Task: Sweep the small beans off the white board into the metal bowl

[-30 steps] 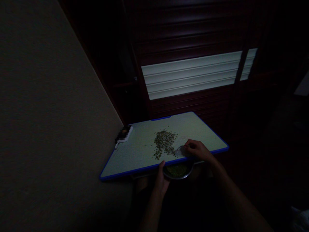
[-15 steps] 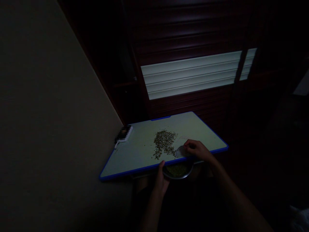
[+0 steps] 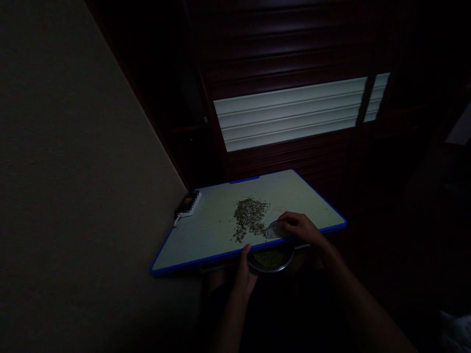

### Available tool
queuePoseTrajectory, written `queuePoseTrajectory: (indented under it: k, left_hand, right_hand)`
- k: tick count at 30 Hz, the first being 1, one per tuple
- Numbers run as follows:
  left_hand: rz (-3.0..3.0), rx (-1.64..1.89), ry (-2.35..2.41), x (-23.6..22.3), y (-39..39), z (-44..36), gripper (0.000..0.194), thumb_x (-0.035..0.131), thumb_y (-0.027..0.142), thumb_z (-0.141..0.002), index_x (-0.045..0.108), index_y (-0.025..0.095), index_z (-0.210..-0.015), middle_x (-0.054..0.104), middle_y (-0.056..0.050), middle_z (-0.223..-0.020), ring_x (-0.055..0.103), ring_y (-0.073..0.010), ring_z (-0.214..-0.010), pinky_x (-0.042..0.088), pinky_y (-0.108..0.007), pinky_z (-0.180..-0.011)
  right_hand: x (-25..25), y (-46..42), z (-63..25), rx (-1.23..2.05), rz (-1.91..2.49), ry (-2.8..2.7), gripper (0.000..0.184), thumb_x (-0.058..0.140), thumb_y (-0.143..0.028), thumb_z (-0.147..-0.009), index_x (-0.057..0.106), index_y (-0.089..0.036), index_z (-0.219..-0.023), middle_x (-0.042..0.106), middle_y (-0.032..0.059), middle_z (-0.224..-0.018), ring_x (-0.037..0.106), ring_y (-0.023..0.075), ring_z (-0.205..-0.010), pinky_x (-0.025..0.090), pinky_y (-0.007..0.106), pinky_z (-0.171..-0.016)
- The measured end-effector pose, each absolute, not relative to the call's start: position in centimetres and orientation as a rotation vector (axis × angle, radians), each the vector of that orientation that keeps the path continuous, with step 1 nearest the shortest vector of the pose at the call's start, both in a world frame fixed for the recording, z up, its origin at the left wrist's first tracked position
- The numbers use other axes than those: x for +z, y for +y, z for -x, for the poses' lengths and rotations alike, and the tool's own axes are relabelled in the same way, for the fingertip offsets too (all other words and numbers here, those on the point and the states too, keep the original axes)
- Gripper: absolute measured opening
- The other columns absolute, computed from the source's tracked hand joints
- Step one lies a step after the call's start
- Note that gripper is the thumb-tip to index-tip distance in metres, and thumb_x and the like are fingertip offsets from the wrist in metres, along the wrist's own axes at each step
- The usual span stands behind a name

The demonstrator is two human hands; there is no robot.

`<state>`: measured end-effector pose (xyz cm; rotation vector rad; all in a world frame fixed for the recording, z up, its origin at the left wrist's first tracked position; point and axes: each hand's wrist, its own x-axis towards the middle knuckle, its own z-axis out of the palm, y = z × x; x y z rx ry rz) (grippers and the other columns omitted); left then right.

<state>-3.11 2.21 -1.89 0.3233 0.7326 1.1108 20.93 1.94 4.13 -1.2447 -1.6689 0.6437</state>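
A pale board with a blue rim (image 3: pixel 206 235) lies in front of me in dim light. A heap of small greenish grains (image 3: pixel 249 218) is spread near its middle. My right hand (image 3: pixel 300 229) rests on the board at the heap's right edge, fingers closed on a small pale scoop-like piece (image 3: pixel 273 229). Just below the board's near edge sits a round metal bowl (image 3: pixel 271 260) with greenish grains in it. My left hand (image 3: pixel 245 273) grips the bowl's left rim, thumb up against the board's edge.
A small blurred object with a white cord (image 3: pixel 187 206) lies at the board's far left corner. A plain wall (image 3: pixel 73 186) runs along the left. Behind the board stands dark slatted furniture with a lit pale band (image 3: pixel 294 113).
My right hand with the pale piece has shifted slightly left, toward the heap's near-right edge. The left hand and bowl stay put.
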Motion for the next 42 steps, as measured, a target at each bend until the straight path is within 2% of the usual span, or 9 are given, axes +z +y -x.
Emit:
queuePoseTrajectory:
  k: [20,37,42]
  left_hand:
    - [-0.324,1.111,0.735,-2.0,2.3,3.2,0.029,0.065,0.03,-0.095,0.071,0.012,-0.116,0.082,-0.014,-0.109,0.072,-0.0297,-0.12,0.054,-0.048,-0.109]
    - [-0.326,1.086,0.734,-1.9,2.2,3.3,0.031,0.066,0.032,-0.095,0.071,0.011,-0.117,0.082,-0.015,-0.111,0.072,-0.0304,-0.118,0.054,-0.048,-0.108]
    - [-0.312,1.103,0.749,-2.0,2.2,3.2,0.037,0.068,0.031,-0.093,0.069,0.012,-0.125,0.081,-0.015,-0.115,0.073,-0.0306,-0.117,0.055,-0.048,-0.106]
  right_hand:
    - [3.1,2.4,-21.2,0.509,1.382,-1.487,0.031,0.065,-0.038,-0.099,0.066,-0.017,-0.122,0.069,0.008,-0.121,0.07,0.0209,-0.101,0.061,0.041,-0.087]
    - [4.0,1.8,-21.0,0.549,1.338,-1.655,0.028,0.065,-0.038,-0.1,0.067,-0.016,-0.116,0.071,0.0062,-0.113,0.07,0.0191,-0.095,0.061,0.039,-0.084]
    - [4.0,1.9,-20.8,0.562,1.331,-1.68,0.028,0.065,-0.038,-0.1,0.067,-0.016,-0.116,0.071,0.0064,-0.113,0.07,0.0192,-0.096,0.061,0.04,-0.085]
